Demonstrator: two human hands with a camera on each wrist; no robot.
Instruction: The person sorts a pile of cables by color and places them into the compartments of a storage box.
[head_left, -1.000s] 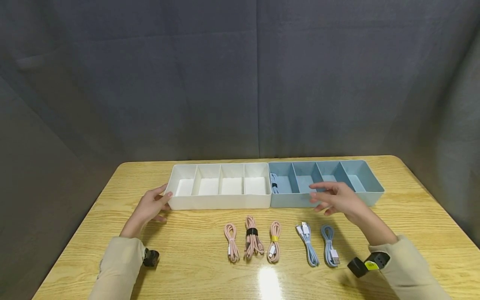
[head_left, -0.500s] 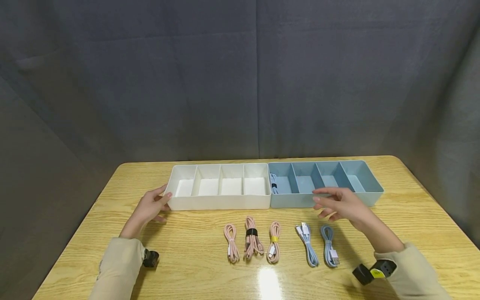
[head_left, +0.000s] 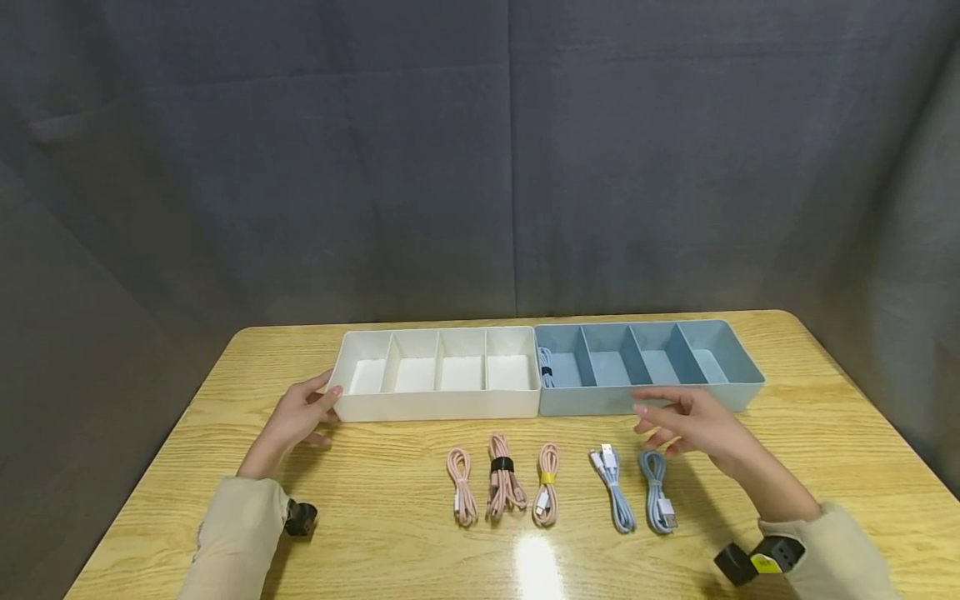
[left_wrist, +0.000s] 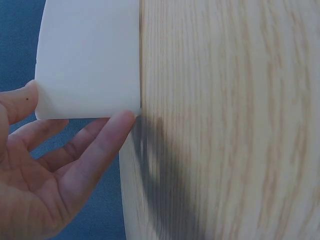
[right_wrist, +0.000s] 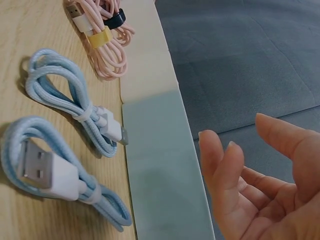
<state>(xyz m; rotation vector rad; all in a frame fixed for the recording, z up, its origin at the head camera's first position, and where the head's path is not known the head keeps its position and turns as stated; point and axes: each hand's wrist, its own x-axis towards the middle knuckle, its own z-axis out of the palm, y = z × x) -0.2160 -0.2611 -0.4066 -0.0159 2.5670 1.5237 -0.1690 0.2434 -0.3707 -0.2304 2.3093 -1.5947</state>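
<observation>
My left hand [head_left: 300, 410] touches the left end of a white divided box [head_left: 438, 407], fingers fairly straight and thumb at its front corner. In the left wrist view, one fingertip meets a corner of the white wall [left_wrist: 90, 65]. My right hand [head_left: 697, 421] hovers with loosely bent fingers before the blue divided box [head_left: 585, 403], holding nothing. Near it on the table lie two coiled light-blue USB cables: one bundle [head_left: 618, 500] to the left, another [head_left: 655, 475] to the right. A blue cable [head_left: 547, 358] with a black band sits in the blue box's leftmost compartment.
Three coiled pink cables lie before the white box: one thin bundle [head_left: 467, 502], one with a black strap [head_left: 502, 464], one with a yellow tie [head_left: 548, 478]. The boxes stand end to end on the wooden table [head_left: 375, 517]. A dark curtain [head_left: 375, 167] hangs behind.
My right hand has drawn back towards me and a little to the right, off the blue box's compartments. The left hand stays at the white box's end, and the cables have not moved.
</observation>
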